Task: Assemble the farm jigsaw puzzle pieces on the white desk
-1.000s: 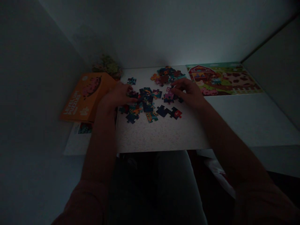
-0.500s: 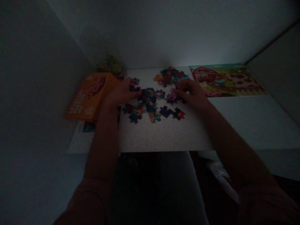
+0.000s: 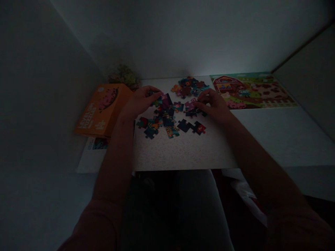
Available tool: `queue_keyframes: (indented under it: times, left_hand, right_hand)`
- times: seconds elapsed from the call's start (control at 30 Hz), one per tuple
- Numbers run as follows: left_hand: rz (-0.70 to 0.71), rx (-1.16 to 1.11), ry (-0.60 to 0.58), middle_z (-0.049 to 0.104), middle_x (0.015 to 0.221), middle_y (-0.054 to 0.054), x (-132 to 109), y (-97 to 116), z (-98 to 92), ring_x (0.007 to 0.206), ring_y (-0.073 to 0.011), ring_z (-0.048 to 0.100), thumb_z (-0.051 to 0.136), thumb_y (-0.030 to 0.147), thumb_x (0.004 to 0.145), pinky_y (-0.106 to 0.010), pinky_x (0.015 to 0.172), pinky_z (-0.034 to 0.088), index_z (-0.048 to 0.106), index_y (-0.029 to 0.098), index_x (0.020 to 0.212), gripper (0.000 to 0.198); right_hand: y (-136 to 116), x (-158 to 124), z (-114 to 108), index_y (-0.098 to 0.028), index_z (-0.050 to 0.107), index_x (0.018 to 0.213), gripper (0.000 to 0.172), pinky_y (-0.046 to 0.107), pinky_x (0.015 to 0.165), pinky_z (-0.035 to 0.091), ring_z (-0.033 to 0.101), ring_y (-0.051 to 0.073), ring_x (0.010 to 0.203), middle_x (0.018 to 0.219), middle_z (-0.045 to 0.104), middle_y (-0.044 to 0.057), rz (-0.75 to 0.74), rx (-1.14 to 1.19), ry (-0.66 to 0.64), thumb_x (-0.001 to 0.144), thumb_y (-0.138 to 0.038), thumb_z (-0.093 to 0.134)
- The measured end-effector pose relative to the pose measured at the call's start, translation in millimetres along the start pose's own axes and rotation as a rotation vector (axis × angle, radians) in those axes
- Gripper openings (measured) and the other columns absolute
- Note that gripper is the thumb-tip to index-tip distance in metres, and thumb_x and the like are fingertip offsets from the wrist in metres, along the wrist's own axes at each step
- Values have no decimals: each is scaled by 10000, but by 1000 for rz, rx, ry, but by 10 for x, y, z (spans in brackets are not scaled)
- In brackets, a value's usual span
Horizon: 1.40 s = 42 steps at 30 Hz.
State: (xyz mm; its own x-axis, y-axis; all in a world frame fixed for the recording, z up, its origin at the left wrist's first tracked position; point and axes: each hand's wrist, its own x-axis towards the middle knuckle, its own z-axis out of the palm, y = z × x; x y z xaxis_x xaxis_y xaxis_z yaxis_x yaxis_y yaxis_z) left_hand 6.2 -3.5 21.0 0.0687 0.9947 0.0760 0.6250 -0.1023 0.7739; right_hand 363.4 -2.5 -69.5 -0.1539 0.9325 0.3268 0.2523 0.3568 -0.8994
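My left hand (image 3: 141, 101) pinches a dark purple puzzle piece (image 3: 166, 100) between thumb and fingers, just over the left part of the loose pieces. My right hand (image 3: 213, 104) has its thumb and fingertips closed on the edge of a pink-purple puzzle piece (image 3: 190, 104), right of the middle. Below and between the hands lie several loose pieces, among them a dark blue piece (image 3: 184, 126), a piece with a red figure (image 3: 199, 128) and a piece with orange leaves (image 3: 172, 131). The scene is dim, so finer detail is lost.
An orange puzzle box (image 3: 101, 108) leans at the left beside my forearm. A pile of pieces (image 3: 192, 86) lies at the back of the white table (image 3: 183, 153). A finished farm puzzle (image 3: 253, 90) is at the back right. A greenish heap (image 3: 125, 76) stands behind the box.
My left hand has moved slightly right with the purple piece, which now shows more and is turned. My right hand stays nearly in place at the pink-purple piece.
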Motion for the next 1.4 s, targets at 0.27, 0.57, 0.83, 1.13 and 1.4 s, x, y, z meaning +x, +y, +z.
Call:
queue_keyframes:
  times: [0.27,0.57,0.83,1.13,1.4]
  left_hand:
    - [-41,-41,-70,874,978,-35,-41,-26,-18,977,-257,785,884,417,1025,-403,879,615,834,330,1100,126]
    - [-19,-71,-109,887,1089,-32,10,-83,55,945,-206,781,816,305,1075,-356,879,582,837,317,1130,61]
    - [-43,-76,-118,912,1120,-50,-5,-50,55,979,-209,824,830,305,1083,-378,948,624,830,302,1154,71]
    - [-39,-58,-64,983,1141,-65,-19,-6,52,1028,-248,858,815,296,1063,-418,944,692,789,321,1156,100]
    - [15,-140,79,967,1321,-62,9,-2,42,1160,-248,873,817,282,1106,-461,1064,710,791,332,1104,57]
  right_hand:
    - [-29,-7,15,-343,736,1052,579,376,648,561,699,238,762,854,753,-13,-27,-31,-8,862,-737,1116]
    - [-22,-18,0,-342,762,1076,520,371,633,546,660,227,749,860,744,-9,-18,-73,-26,897,-693,1103]
    - [36,-25,-11,-368,760,1256,585,371,618,515,652,227,710,840,729,-43,10,-43,-50,902,-683,1102]
    - [-18,-34,-8,-373,771,1249,621,375,623,555,664,226,698,831,788,-40,24,-42,-52,869,-700,1138]
    - [9,-42,-31,-386,812,1276,548,386,648,610,687,234,730,849,770,-32,28,-42,-67,917,-640,1139]
